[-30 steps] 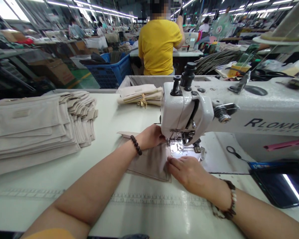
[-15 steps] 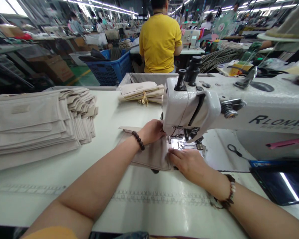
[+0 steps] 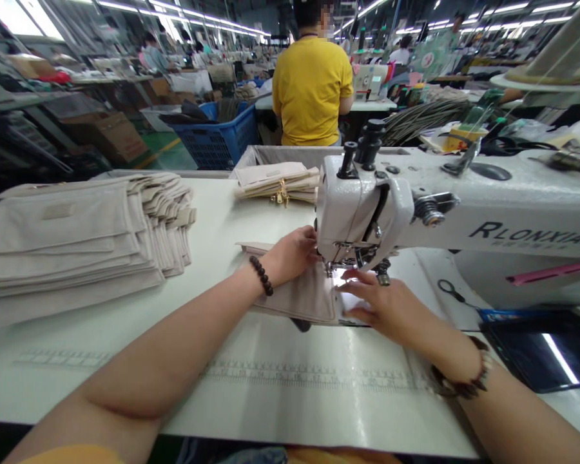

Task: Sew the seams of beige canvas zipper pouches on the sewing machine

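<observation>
A beige fabric piece [image 3: 302, 295] lies on the table with its right edge by the needle area of the white sewing machine [image 3: 362, 206]. My left hand [image 3: 294, 254] is on the far part of this piece, left of the machine head, its fingers closed on the fabric and their tips partly hidden. Just right of the fabric's edge, my right hand [image 3: 374, 299] has its fingers spread beside the presser foot, holding nothing.
Stacked beige pieces [image 3: 87, 235] cover the table's left side. Behind the fabric lie more pieces with gold zipper pulls [image 3: 278, 180]. A tablet [image 3: 544, 351], small snips [image 3: 449, 290] and pink tweezers [image 3: 553, 272] are at the right. A person in yellow [image 3: 312, 90] sits beyond.
My right hand has let go of the fabric's right edge, moved slightly right and spread its fingers. My left hand stays on the fabric. The view has shifted slightly.
</observation>
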A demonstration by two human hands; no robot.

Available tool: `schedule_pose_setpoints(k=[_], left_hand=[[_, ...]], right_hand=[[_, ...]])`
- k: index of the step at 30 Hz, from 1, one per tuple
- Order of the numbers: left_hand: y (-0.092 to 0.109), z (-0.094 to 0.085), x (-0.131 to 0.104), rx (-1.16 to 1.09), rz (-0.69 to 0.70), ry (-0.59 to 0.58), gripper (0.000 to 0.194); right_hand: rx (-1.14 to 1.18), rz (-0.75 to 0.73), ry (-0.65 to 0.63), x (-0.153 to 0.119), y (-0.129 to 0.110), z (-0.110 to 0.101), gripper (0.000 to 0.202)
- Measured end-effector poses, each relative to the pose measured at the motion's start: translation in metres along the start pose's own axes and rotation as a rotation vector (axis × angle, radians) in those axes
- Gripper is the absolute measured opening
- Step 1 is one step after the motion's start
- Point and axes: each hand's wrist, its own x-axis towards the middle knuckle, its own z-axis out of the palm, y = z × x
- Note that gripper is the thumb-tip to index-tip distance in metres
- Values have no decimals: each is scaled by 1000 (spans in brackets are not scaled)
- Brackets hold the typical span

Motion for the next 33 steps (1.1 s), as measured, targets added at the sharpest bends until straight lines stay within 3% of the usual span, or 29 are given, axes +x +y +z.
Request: schedule_pose_setpoints(k=[2,4,8,13,17,19,22,25,30,33], left_hand=[[13,-10,-18,37,24,-9,12],[26,-13,-38,97,141,-52,14],[45,0,-63,212,301,-92,30],[44,18,-65,241,277,-83,24],[41,21,-66,246,320,-29,13],[42,21,-68,274,355,17,16],[47,22,-71,305,357,69,17],[49,23,-69,271,352,143,16],[48,23,-60,25,439,321,18],[49,23,-58,-33,434,306,19]], right_hand=[[72,18,-60,-11,13,-13,37],[130,1,-115,-20,24,-23,31],[107,-2,-160,-16,22,-20,14],[-210,163,106,10,0,11,19],[-244,185,149,12,1,20,26],[-207,96,165,5,4,17,29],[-86,-172,163,-6,0,10,32],[-59,-339,91,-11,-11,9,29],[-115,-350,-8,-10,-18,15,28],[-128,-357,-22,-10,-16,16,28]])
